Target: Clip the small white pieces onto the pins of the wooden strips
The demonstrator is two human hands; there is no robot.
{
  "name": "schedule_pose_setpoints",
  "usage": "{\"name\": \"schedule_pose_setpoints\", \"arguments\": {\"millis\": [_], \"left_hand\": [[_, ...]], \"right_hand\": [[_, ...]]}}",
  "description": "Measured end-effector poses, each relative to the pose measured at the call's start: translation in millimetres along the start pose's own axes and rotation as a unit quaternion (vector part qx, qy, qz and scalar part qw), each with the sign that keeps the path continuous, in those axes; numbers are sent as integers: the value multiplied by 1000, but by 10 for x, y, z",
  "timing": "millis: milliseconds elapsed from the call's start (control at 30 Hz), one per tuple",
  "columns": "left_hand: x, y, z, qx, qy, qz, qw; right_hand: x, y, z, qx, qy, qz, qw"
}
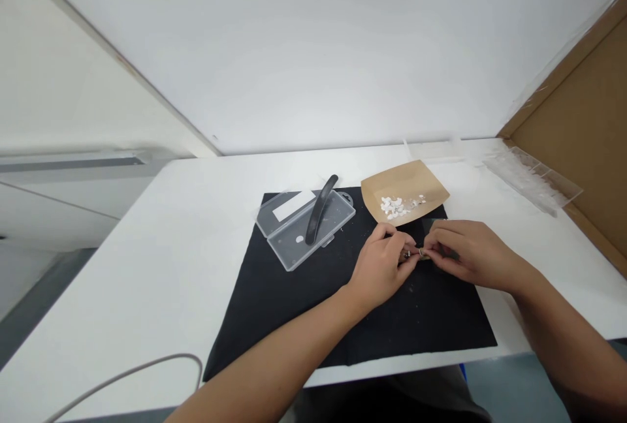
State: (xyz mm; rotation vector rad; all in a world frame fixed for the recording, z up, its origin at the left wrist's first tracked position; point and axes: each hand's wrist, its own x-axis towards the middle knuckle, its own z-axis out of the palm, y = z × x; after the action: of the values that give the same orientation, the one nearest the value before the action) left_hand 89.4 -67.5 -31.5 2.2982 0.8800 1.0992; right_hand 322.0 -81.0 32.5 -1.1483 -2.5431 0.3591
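Note:
Both my hands meet over the right half of a black mat (304,299) on a white table (186,234). My left hand (381,265) and my right hand (465,252) are closed in pinches on a small metallic thing (415,254) held between their fingertips; it is too small to name. Just behind the hands lies a brown paper tray (386,183) holding several small white chips (398,205).
A clear plastic case (289,230) lies open on the mat's far left with a black curved tool (321,207) resting across it. A clear plastic tray (531,178) sits at the far right beside a brown board (582,136). A grey cable (137,371) curves at the near-left edge.

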Motion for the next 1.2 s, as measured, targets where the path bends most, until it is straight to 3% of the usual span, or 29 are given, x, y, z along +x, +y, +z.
{"name": "schedule_pose_setpoints", "arguments": {"millis": [900,1200], "left_hand": [[-3,6,-3,-1,-9,-14,1000],[-1,14,-8,-15,-16,-35,999]], "right_hand": [[15,-14,4,-13,-28,-8,999],[-16,38,5,-56,-16,-46,997]]}}
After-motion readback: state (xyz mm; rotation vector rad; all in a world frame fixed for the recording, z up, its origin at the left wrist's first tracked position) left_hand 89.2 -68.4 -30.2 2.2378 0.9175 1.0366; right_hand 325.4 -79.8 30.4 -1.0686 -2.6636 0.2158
